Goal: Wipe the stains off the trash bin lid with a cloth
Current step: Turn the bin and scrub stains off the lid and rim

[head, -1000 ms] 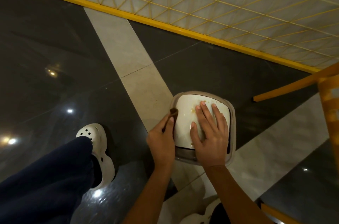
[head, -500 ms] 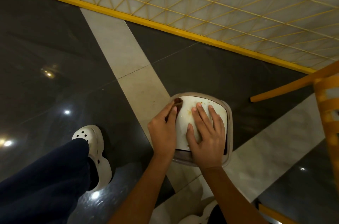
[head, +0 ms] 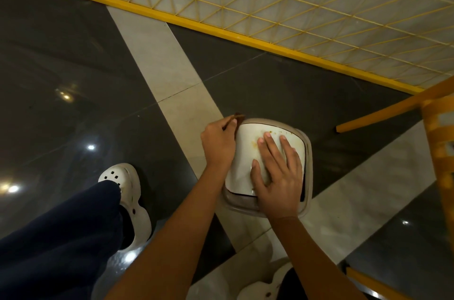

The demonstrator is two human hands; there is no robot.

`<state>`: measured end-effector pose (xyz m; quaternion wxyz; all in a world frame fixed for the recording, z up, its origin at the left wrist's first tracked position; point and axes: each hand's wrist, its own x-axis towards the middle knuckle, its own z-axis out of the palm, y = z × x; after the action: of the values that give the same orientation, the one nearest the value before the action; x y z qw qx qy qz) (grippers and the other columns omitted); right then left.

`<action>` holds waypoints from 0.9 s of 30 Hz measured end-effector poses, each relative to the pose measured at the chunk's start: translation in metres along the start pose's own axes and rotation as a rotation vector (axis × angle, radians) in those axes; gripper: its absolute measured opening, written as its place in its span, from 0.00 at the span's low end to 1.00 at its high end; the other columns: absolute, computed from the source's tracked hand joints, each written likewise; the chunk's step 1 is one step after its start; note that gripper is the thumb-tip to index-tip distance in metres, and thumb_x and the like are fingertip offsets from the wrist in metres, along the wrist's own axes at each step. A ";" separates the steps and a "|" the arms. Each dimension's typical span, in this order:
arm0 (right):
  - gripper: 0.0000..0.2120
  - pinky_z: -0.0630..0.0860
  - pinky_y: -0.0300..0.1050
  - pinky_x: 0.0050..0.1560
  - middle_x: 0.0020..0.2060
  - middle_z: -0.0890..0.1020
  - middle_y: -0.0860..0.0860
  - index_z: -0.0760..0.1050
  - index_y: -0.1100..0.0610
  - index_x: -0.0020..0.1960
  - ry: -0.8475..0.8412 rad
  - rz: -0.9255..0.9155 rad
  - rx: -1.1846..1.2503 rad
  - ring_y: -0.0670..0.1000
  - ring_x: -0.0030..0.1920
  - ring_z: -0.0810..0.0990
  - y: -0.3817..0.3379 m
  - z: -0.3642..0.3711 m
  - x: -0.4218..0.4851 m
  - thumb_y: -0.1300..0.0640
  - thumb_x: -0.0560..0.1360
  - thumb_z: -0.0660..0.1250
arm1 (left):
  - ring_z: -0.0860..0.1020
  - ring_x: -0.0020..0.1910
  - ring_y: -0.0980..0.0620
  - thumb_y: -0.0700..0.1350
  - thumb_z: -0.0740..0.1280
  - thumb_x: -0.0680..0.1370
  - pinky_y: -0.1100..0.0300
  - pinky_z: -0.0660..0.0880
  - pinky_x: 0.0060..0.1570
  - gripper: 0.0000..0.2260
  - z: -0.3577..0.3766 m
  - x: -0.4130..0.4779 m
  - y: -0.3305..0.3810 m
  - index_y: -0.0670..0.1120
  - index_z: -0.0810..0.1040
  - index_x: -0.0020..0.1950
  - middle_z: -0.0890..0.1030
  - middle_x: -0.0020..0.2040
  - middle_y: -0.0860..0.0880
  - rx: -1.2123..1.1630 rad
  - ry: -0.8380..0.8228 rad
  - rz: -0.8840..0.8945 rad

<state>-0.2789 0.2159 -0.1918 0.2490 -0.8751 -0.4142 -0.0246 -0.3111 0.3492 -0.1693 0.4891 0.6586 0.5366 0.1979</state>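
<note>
A small trash bin with a white lid (head: 243,152) and a beige rim stands on the floor below me. Orange-brown stains (head: 253,143) mark the lid near its far edge. My right hand (head: 277,174) lies flat on the lid with the fingers spread. My left hand (head: 218,144) is at the bin's left edge and pinches a small brown cloth (head: 237,117), which sticks out at the lid's far left corner. Most of the cloth is hidden by the hand.
A yellow-framed mesh panel (head: 270,4) runs along the back. A yellow wooden chair (head: 437,142) stands at the right, close to the bin. My left leg in dark trousers and a white clog (head: 122,181) are at the lower left on the glossy tiled floor.
My left hand has moved the cloth up along the lid's left side to the far left corner. The right hand stays flat on the lid.
</note>
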 end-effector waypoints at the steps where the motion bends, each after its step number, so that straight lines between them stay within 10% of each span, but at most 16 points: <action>1: 0.23 0.64 0.63 0.67 0.68 0.72 0.51 0.70 0.55 0.68 -0.003 0.001 0.001 0.54 0.71 0.64 0.000 0.000 0.000 0.46 0.78 0.52 | 0.79 0.49 0.54 0.44 0.62 0.78 0.69 0.71 0.49 0.11 0.001 0.001 0.003 0.45 0.80 0.56 0.83 0.51 0.47 0.017 -0.011 0.023; 27: 0.24 0.65 0.61 0.67 0.67 0.73 0.52 0.71 0.55 0.68 0.036 -0.019 -0.002 0.55 0.71 0.65 -0.001 0.001 0.000 0.45 0.80 0.48 | 0.73 0.46 0.70 0.44 0.64 0.77 0.82 0.66 0.48 0.11 -0.017 -0.069 -0.011 0.49 0.78 0.58 0.78 0.52 0.58 -0.029 -0.028 0.130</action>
<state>-0.2793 0.2169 -0.1921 0.2553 -0.8708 -0.4179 -0.0430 -0.3539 0.2944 -0.1527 0.4923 0.6876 0.4827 0.2277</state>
